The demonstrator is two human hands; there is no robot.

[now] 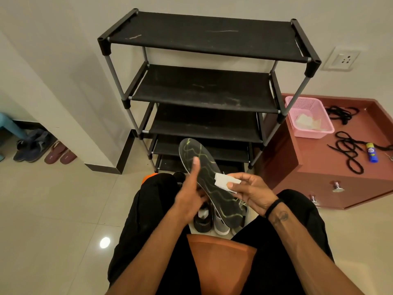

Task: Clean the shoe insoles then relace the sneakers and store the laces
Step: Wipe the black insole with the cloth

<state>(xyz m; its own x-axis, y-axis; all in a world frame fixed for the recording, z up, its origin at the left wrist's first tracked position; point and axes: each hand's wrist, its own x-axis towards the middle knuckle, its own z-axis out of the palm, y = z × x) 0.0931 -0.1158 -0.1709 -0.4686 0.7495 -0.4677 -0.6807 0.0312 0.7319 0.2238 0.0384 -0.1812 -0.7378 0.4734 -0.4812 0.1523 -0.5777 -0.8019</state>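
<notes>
Left hand (192, 195) raised between the knees, thumb up, fingers curled in a grip under a held object. Right hand (249, 191) just beside it, palm turned inward, thumb and fingers pinched together on something white. Both forearms reach forward from bottom of frame; right wrist wears a black band.

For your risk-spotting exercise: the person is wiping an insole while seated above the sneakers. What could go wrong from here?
1. The left hand steadies the insole only at its edge, so pressure from the wipe in the right hand might bend or drop it onto the sneakers below.
2. The black laces lie loose near the cabinet edge and could slide off or tangle.
</notes>
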